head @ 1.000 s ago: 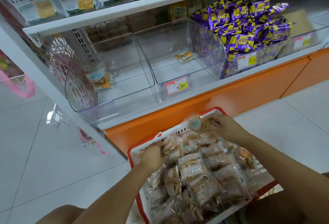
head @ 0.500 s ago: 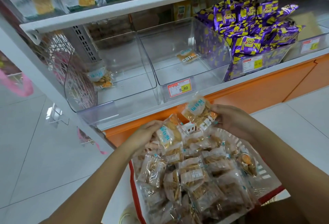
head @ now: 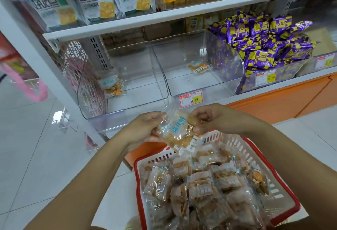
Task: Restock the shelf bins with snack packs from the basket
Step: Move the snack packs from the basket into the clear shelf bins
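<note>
Packs (head: 179, 131) now bunched together, pinched between your left hand (head: 144, 131) and right hand (head: 213, 118), raised above the basket (head: 259, 158). Half a second ago: one each. Shelf bins (head: 127, 102) beyond the basket likely come next.

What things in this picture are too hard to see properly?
Head view, the only one:
- How many snack packs the left hand and right hand hold: they overlap and blur.
- The basket floor: hidden under piled packs; its near end is cut off by the bottom edge.
- The price tag small print: too small.
- The far-right bin: cut off by the right edge.
</note>
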`<act>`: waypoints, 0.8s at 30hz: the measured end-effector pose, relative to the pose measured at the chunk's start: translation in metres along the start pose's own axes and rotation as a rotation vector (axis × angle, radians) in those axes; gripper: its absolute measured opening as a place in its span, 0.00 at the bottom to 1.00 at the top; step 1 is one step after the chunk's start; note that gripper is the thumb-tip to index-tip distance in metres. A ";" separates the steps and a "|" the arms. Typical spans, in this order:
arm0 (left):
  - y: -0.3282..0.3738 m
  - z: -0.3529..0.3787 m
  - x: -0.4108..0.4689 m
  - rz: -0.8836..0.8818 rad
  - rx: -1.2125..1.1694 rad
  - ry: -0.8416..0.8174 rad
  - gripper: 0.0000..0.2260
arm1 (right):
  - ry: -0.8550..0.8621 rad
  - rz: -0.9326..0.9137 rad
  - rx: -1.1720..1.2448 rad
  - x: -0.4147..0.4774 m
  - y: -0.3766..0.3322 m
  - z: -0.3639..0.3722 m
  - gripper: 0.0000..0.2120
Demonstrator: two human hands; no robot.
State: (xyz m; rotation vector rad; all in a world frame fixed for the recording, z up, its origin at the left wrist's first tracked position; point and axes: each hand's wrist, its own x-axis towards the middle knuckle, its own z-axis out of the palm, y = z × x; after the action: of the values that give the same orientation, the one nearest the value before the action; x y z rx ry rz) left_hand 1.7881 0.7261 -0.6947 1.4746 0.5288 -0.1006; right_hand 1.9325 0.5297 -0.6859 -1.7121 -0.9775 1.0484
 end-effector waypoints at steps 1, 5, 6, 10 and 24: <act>0.002 -0.002 -0.001 0.004 0.002 0.011 0.12 | 0.040 0.012 -0.020 0.004 -0.003 0.003 0.10; 0.012 -0.008 -0.012 0.043 -0.004 -0.025 0.26 | 0.138 0.029 0.028 0.014 -0.021 0.013 0.09; 0.015 -0.009 -0.015 0.071 0.050 -0.025 0.26 | 0.153 0.026 0.025 0.015 -0.024 0.016 0.09; 0.023 -0.017 -0.017 0.157 0.108 0.117 0.21 | 0.247 -0.041 -0.209 0.024 -0.042 0.022 0.14; 0.044 -0.092 -0.013 0.408 0.185 0.735 0.09 | 0.010 0.074 -0.240 0.164 -0.145 0.030 0.23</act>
State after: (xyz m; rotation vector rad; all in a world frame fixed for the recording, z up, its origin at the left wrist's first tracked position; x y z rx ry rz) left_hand 1.7680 0.8159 -0.6495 1.7592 0.8029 0.7574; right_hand 1.9347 0.7314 -0.5961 -1.9596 -1.0753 1.0002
